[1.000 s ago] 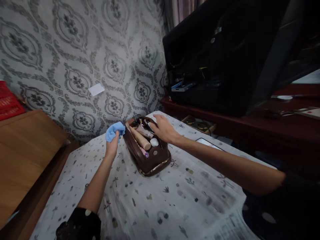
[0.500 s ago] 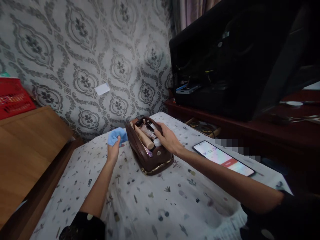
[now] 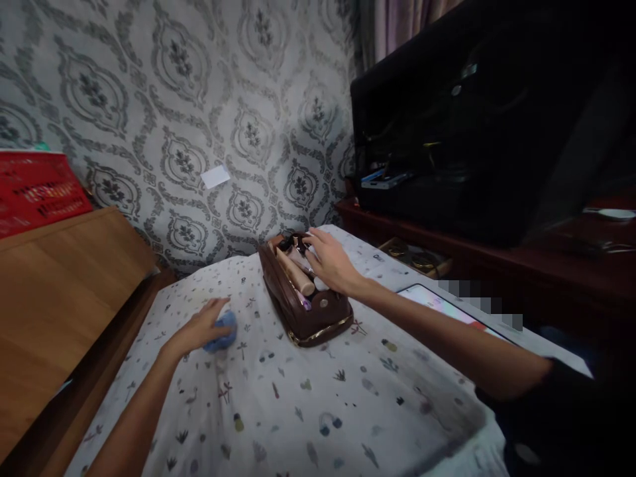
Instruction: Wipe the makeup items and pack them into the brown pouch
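On the left of the patterned cloth, my left hand [image 3: 201, 328] is low over the surface with a crumpled light-blue cloth [image 3: 222, 334], its thumb across it. The hand is slightly blurred and part of its grip is hidden. A brown zippered pouch [image 3: 298, 321] stands unzipped in the middle. Inside it lie a beige tube [image 3: 298, 273], a purple-tipped item [image 3: 304, 302] and other small cosmetics. Over the pouch's right side is my right hand [image 3: 332, 262], fingers apart above the contents. It covers part of a white cap [image 3: 320, 285].
A lit phone [image 3: 447, 308] lies right of the pouch, partly behind my right forearm. A wooden panel [image 3: 64, 278] with a red box [image 3: 42, 192] borders the left. A dark television [image 3: 462, 152] stands on a red-brown cabinet [image 3: 477, 242]. A patterned wall [image 3: 213, 86] rises behind.
My left hand has moved the blue cloth down and nearer to me, away from the pouch. My right hand's fingers have lifted and spread at the pouch. The view has shifted slightly.
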`<control>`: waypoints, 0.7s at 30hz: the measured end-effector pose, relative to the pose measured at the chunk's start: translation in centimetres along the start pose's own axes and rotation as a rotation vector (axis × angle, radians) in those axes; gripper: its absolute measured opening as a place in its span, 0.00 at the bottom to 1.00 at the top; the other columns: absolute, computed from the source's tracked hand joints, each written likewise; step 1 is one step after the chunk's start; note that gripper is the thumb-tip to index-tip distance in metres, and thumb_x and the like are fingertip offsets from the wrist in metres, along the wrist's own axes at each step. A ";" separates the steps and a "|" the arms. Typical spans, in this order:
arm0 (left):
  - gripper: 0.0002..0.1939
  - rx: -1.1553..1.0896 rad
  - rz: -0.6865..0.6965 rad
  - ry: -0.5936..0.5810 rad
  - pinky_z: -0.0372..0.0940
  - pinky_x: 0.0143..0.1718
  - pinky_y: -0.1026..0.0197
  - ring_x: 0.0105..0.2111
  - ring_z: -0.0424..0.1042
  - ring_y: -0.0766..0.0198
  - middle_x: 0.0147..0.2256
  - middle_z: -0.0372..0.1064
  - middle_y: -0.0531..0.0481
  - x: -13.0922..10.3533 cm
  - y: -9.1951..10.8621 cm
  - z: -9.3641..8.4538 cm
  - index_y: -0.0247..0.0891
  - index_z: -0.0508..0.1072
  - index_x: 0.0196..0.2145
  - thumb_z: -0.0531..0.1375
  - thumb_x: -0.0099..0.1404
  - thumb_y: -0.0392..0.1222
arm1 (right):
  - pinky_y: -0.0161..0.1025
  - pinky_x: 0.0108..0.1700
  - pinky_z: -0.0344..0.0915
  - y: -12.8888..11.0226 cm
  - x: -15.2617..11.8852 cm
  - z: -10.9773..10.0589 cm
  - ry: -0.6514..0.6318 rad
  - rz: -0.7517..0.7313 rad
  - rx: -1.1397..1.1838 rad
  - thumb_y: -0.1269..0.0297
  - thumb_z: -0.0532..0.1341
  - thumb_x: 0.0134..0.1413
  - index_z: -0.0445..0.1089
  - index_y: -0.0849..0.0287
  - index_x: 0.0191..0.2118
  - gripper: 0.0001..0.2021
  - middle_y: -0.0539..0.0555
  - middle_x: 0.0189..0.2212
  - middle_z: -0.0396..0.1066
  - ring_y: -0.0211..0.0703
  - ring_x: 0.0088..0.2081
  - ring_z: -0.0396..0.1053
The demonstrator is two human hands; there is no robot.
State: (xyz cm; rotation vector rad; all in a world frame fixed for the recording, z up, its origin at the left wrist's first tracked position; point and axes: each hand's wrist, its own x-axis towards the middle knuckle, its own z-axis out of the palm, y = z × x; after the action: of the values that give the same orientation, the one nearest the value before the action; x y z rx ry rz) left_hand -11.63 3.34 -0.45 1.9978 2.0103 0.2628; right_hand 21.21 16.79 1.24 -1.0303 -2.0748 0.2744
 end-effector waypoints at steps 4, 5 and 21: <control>0.37 -0.303 0.145 0.263 0.54 0.65 0.46 0.67 0.54 0.47 0.68 0.52 0.37 4.0 6.4 0.3 0.41 0.53 0.68 0.53 0.68 0.61 | 0.45 0.61 0.61 -2.2 6.3 1.3 -0.259 -0.005 0.020 0.71 0.52 0.67 0.72 0.65 0.52 0.14 0.62 0.54 0.72 0.50 0.57 0.67; 0.37 -0.363 0.181 0.309 0.53 0.66 0.45 0.68 0.53 0.47 0.69 0.49 0.36 5.2 7.6 0.8 0.40 0.51 0.68 0.53 0.68 0.60 | 0.45 0.59 0.64 -2.5 7.8 2.2 -0.292 -0.003 0.025 0.69 0.54 0.68 0.72 0.64 0.52 0.13 0.61 0.53 0.72 0.49 0.55 0.69; 0.38 -0.584 0.299 0.530 0.42 0.71 0.48 0.70 0.47 0.52 0.69 0.48 0.35 10.4 9.8 5.6 0.36 0.55 0.66 0.52 0.69 0.64 | 0.38 0.55 0.63 -0.7 12.7 7.0 -0.379 -0.077 -0.077 0.73 0.55 0.64 0.72 0.61 0.53 0.15 0.59 0.49 0.76 0.49 0.54 0.71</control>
State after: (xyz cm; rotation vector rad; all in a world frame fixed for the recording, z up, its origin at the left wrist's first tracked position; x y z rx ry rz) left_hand -0.44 13.44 -3.28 1.9371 1.5870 1.3915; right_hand 11.16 26.87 3.96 -0.9992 -2.4760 0.3764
